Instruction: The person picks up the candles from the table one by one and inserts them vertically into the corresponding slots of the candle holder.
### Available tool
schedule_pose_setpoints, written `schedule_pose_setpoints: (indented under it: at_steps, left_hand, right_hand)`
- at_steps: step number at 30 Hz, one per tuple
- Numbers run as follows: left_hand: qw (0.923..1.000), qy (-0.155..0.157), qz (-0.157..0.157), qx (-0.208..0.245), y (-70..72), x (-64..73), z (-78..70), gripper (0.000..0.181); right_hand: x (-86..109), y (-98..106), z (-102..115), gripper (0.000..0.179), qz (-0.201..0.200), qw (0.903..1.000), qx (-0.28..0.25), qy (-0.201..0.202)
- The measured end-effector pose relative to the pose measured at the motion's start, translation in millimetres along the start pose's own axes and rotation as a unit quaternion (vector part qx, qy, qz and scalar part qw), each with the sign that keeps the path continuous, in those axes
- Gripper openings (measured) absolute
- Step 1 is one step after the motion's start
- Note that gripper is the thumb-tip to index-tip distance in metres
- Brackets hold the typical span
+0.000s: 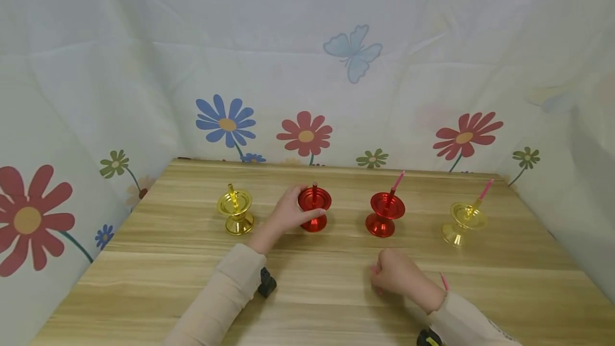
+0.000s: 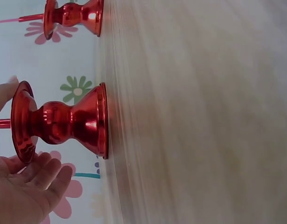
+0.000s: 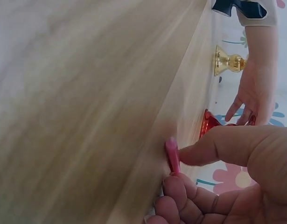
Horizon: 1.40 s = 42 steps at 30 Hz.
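Note:
My left hand [image 1: 287,213] holds the dish of a red metallic candle holder [image 2: 85,120], thumb and fingers around its rim. That holder stands upright on the table, and its centre tube bears no candle. To the right and closer to the front, my right hand [image 1: 397,275] is low over the table. Between its thumb and index finger it pinches a short pink candle [image 3: 172,156], close to the wood. Another pink candle [image 1: 444,281] lies beside my right wrist, partly hidden by it.
A second red holder [image 1: 381,227] and a gold holder [image 1: 454,235] stand to the right, each with a pink candle. At the left, another gold holder [image 1: 239,224] has a bare tube. A flower-printed cloth [image 1: 269,57] hangs behind the wooden table [image 1: 158,260].

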<state>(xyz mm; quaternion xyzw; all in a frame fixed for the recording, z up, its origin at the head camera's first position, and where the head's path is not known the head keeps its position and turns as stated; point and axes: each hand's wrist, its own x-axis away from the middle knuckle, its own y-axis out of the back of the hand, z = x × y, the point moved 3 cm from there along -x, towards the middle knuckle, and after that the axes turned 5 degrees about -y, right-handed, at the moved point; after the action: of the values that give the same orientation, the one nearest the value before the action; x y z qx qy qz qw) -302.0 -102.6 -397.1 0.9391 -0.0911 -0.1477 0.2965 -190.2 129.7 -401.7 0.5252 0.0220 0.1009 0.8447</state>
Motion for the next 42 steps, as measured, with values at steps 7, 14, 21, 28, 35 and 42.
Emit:
schedule_pose_setpoints:
  at_steps: [7, 14, 21, 28, 35, 42]
  left_hand:
    - [1.0, 0.004, 0.002, 0.004, 0.6, 0.0, 0.4, 0.074]
    - [1.0, 0.0, 0.003, 0.003, 1.1, -0.6, 0.1, 0.072]
    - [0.9999, 0.0, 0.006, 0.016, 1.9, 1.0, -2.5, 0.071]
    - [0.9998, 0.007, 0.007, 0.019, 2.2, 1.5, -2.0, 0.073]
    - [0.9997, 0.01, 0.005, 0.023, 1.9, 1.8, -1.8, 0.073]
    - [0.9997, 0.007, 0.008, 0.02, 2.3, 2.1, -2.7, 0.073]
  right_hand:
    - [-1.8, -2, 0, 0.042, 0.018, 0.9996, 0.0, -0.022]
    - [-4.2, -6, 0, 0.039, 0.017, 0.9994, 0.022, -0.019]
    - [-6.5, -7, -2, 0.039, 0.022, 0.999, 0.006, -0.039]
    - [-8.9, -3, 1, 0.03, 0.003, 0.9998, -0.018, -0.012]
    - [-13.5, 7, 8, 0.016, -0.018, 0.9978, -0.064, 0.008]
    - [-21.2, 20, 19, 0.015, -0.075, 0.9892, -0.116, 0.047]
